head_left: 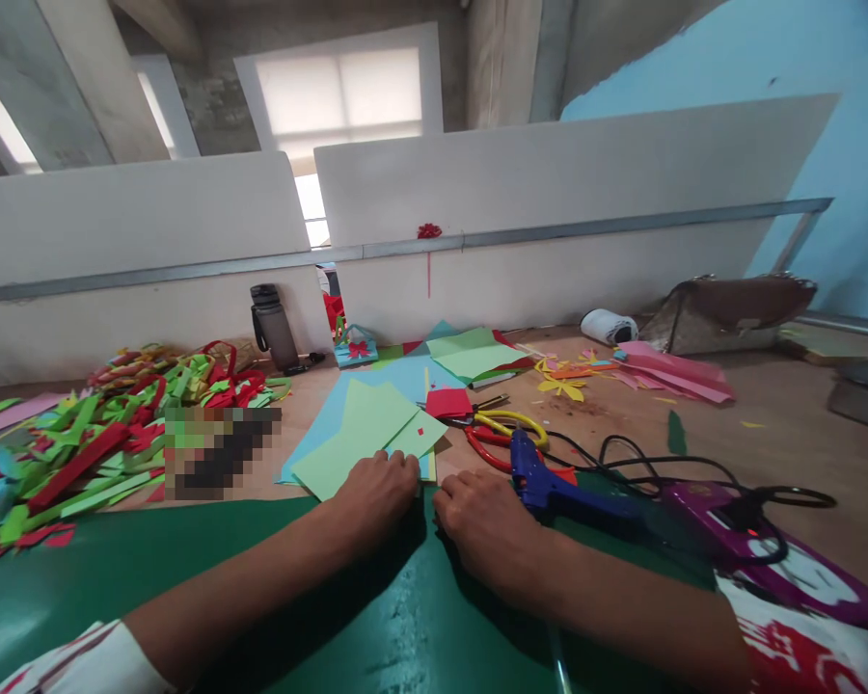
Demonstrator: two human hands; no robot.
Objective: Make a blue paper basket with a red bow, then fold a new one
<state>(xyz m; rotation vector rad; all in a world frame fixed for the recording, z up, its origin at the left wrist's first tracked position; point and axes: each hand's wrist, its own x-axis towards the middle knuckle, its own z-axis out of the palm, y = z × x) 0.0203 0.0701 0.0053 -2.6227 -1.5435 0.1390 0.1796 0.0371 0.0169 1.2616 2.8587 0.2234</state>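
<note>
Near the middle, my left hand [382, 492] has its fingers bent at the lower edge of the light green paper sheets [366, 434]. Close to its right, my right hand [484, 525] is curled over the green mat [397, 617]. What either hand holds, if anything, is hidden. A blue glue gun [550, 482] lies just right of my right hand. Beyond it are scissors with yellow handles [521, 422] and scissors with red handles [486, 451]. A red paper piece [448, 403] sits by the scissor blades, and light blue paper [322, 429] lies under the green sheets.
Colourful paper scraps [79, 453] are heaped at the left, with a dark bottle [275, 333] behind. Black cable [637, 467] runs to a purple power strip [788, 554] at the right. Pink paper [676, 371], a thread spool [608, 326] and a brown bag [738, 313] stand farther back.
</note>
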